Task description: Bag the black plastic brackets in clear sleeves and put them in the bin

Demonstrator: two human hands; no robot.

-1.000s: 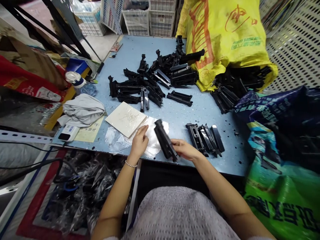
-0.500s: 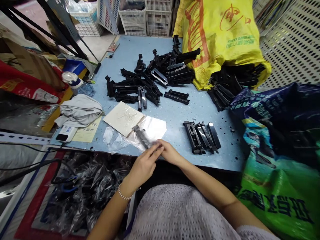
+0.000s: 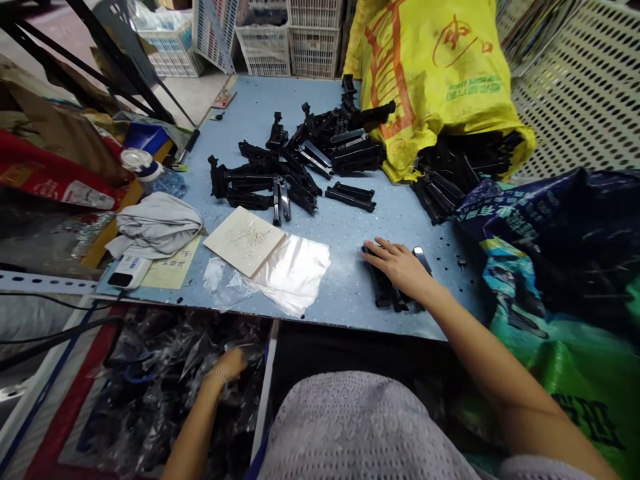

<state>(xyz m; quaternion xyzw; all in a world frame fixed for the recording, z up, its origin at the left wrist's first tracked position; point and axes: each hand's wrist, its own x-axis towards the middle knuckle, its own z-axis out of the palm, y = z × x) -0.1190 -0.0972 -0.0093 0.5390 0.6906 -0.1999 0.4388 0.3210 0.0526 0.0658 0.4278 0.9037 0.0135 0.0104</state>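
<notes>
My right hand point(image 3: 397, 267) lies on the small row of long black plastic parts point(image 3: 384, 297) at the table's right front. Its fingers are stretched out and slightly apart over the parts, and it partly hides them. Below the table's front edge, at the left, my left hand point(image 3: 230, 364) hangs over a bin of black parts in clear plastic bags point(image 3: 150, 393). That hand is blurred and its fingers cannot be made out. Between the hands, clear plastic bags point(image 3: 300, 270) lie flat, partly under a pale square board point(image 3: 245, 240) with small grains on it.
A heap of black parts point(image 3: 300, 157) covers the table's back middle. More spill from a yellow sack point(image 3: 440, 73) at the back right. A dark-and-green bag point(image 3: 530, 293) stands at the right edge. At the left are a grey cloth point(image 3: 155, 227), a white device point(image 3: 131, 270) and a bottle point(image 3: 155, 175).
The bagged black part between my hands has left them. My left hand has dropped down and left over the bin; my right hand has moved right onto the row of parts.
</notes>
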